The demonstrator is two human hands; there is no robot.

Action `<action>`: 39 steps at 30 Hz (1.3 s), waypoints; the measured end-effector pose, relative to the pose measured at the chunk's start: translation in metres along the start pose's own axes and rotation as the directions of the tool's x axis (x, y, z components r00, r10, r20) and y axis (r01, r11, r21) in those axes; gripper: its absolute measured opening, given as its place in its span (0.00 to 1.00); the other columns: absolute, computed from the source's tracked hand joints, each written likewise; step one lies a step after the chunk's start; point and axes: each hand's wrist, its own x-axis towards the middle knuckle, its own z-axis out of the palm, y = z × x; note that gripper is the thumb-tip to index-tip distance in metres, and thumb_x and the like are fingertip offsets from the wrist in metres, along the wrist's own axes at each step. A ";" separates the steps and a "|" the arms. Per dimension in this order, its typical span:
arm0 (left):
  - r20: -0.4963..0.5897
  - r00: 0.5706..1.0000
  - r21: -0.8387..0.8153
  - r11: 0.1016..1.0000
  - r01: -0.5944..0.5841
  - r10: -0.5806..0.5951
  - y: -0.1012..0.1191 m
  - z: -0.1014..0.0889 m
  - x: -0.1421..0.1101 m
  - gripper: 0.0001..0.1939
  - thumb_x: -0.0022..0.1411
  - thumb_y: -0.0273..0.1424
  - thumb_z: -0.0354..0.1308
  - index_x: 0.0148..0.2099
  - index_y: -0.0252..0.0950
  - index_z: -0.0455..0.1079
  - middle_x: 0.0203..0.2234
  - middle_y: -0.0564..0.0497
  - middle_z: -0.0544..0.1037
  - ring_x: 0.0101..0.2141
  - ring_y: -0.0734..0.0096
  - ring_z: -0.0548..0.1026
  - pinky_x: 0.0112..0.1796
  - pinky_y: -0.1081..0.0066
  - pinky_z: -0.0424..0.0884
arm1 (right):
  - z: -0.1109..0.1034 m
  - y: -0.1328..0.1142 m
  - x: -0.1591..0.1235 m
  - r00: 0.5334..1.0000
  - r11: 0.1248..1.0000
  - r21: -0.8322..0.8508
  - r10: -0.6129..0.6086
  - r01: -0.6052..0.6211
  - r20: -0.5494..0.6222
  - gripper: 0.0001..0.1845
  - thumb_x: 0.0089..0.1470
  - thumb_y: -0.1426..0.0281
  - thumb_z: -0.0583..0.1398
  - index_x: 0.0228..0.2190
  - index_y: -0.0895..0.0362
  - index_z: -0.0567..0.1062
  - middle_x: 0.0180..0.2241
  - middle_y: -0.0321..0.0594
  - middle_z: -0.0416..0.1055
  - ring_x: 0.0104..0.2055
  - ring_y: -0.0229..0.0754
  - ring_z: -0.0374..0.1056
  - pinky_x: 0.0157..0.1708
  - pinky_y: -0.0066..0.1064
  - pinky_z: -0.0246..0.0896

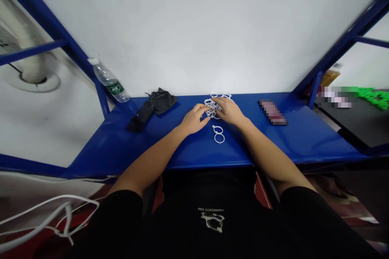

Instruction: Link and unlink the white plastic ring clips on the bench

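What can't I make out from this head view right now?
All in the head view:
Number of rings in the white pile: overlapping, partly under the right hand.
Whether the left hand holds a ring: too small.
Pink item: pixelated.
Pale pipe: cut off by left edge.

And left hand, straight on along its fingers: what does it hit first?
Likely the pile of white rings; the left hand has its fingertips right at the near edge, though whether they touch is unclear.

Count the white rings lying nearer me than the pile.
2: one white ring lies in front of the pile; the other touches it, closer to the front edge of the blue table. Rings in the pile overlap; some may be hidden.
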 end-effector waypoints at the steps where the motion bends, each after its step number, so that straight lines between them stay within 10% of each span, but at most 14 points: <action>1: 0.020 0.999 -0.003 0.999 -0.039 0.039 0.005 -0.001 0.000 0.17 0.73 0.32 0.66 0.62 0.40 0.78 0.57 0.44 0.79 0.41 0.67 0.82 0.48 0.63 0.81 | -0.003 0.002 0.000 1.000 1.000 -0.010 0.007 -0.007 0.007 0.32 0.61 0.75 0.61 0.66 0.57 0.76 0.66 0.55 0.75 0.65 0.60 0.73 0.66 0.54 0.69; 9: 0.381 0.906 -0.045 0.983 -0.180 0.183 0.025 0.005 -0.006 0.15 0.69 0.41 0.73 0.55 0.45 0.84 0.52 0.48 0.81 0.46 0.61 0.84 0.46 0.65 0.80 | -0.034 -0.017 -0.010 0.987 0.997 0.079 0.002 -0.015 0.159 0.18 0.63 0.70 0.66 0.54 0.53 0.84 0.49 0.46 0.85 0.45 0.51 0.79 0.46 0.41 0.71; 23: 0.333 0.943 0.046 0.998 -0.045 0.027 0.004 0.003 0.001 0.03 0.69 0.31 0.66 0.40 0.39 0.76 0.36 0.48 0.82 0.36 0.61 0.81 0.37 0.67 0.72 | -0.019 -0.027 -0.010 0.919 0.974 0.218 -0.022 -0.070 0.393 0.06 0.66 0.66 0.64 0.38 0.53 0.82 0.35 0.41 0.82 0.33 0.44 0.72 0.35 0.35 0.58; 39: 0.206 0.975 0.123 0.991 0.057 -0.082 0.014 -0.007 0.004 0.09 0.73 0.31 0.65 0.52 0.40 0.83 0.40 0.49 0.87 0.38 0.64 0.84 0.41 0.69 0.73 | -0.011 -0.026 -0.007 0.961 0.964 0.256 -0.003 -0.072 0.278 0.18 0.70 0.66 0.62 0.57 0.55 0.78 0.40 0.44 0.85 0.40 0.47 0.78 0.42 0.36 0.65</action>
